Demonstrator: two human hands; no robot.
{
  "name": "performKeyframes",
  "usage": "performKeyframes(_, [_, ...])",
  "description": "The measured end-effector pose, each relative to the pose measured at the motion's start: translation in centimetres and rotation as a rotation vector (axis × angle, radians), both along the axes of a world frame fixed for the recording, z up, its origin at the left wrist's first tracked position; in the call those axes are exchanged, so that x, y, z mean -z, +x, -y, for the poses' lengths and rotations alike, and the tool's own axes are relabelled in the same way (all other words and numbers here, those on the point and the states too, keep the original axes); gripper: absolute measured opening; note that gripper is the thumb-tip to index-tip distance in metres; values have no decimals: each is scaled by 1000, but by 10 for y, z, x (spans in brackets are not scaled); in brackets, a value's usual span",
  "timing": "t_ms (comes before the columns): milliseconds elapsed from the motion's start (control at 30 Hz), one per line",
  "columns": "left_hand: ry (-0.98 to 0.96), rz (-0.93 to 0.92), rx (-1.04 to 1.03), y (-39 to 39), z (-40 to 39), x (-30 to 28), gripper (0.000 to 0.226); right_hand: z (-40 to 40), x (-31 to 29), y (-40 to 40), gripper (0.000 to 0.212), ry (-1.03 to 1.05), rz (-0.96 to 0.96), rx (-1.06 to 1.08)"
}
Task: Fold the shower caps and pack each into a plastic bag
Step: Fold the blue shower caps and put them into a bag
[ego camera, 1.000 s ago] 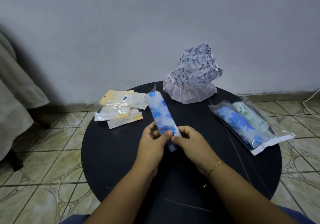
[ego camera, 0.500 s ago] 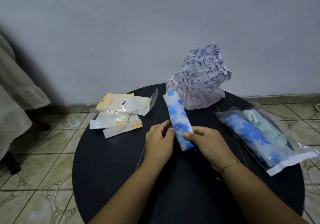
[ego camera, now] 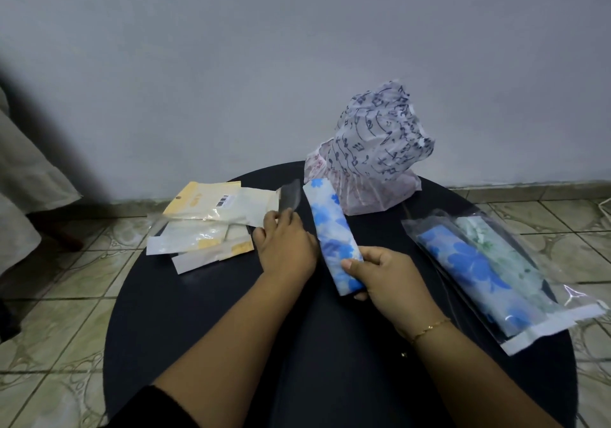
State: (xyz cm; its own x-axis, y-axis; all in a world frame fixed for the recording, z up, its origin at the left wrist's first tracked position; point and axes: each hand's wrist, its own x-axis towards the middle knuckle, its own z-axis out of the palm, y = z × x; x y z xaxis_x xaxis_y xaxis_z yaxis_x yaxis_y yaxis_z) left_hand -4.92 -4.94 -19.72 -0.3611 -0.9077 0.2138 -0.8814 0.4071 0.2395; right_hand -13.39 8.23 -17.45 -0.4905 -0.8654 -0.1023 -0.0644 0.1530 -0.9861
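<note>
Head view. Folded shower cap [ego camera: 334, 236], blue flower print, lies as a long strip on the round black table [ego camera: 185, 312]. Long axis runs from near the person's right hand up and slightly left toward the wall; far end stops just beside the heap of unfolded caps [ego camera: 377, 160].

Right hand [ego camera: 386, 275]: thumb and fingers curled round the near end of the strip, pinching it. Left hand [ego camera: 284, 246]: just left of the strip's middle, fingers reaching forward to a clear plastic bag [ego camera: 289, 196] that stands up at the edge of the pile of packets [ego camera: 205, 222]. Fingertips appear to touch or pinch the bag's lower edge; whether it is truly gripped, cannot tell. Hands are apart, one each side of the strip.

Key relation: the bag is off the far-left of the strip, nearer the left hand; the strip's free far end points roughly toward it. Judgement: the bag's mouth must be brought in line with that axis before the strip slides in.

One bag already packed [ego camera: 489, 272] lies to the right, holding a blue and a green folded cap.

Change from half a second ago: the left hand has left the strip and gone forward-left to the bag; the right hand alone keeps the cap.
</note>
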Motion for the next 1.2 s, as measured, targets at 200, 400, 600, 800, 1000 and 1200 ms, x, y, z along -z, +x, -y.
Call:
performKeyframes(200, [-53, -17, 161, 29, -54, 2, 32, -15, -9, 4, 11, 15, -29, 33])
performKeyframes(400, [-55, -118, 303, 74, -97, -2, 20, -43, -15, 7, 55, 64, -31, 26])
performKeyframes(600, [-106, -35, 286, 91, -119, -2, 25, -77, -21, 15, 30, 51, 41, -47])
performKeyframes(800, [-60, 26, 284, 89, -120, 2, 33, -104, -38, 5, 20, 95, 58, -88])
performKeyframes(1000, [32, 42, 350, 87, -111, 6, 56, -119, -48, -1, 24, 160, -50, -138])
performKeyframes(1200, [-9, -26, 352, 86, -106, 7, 64, -115, -53, 3, 23, 188, -87, -115])
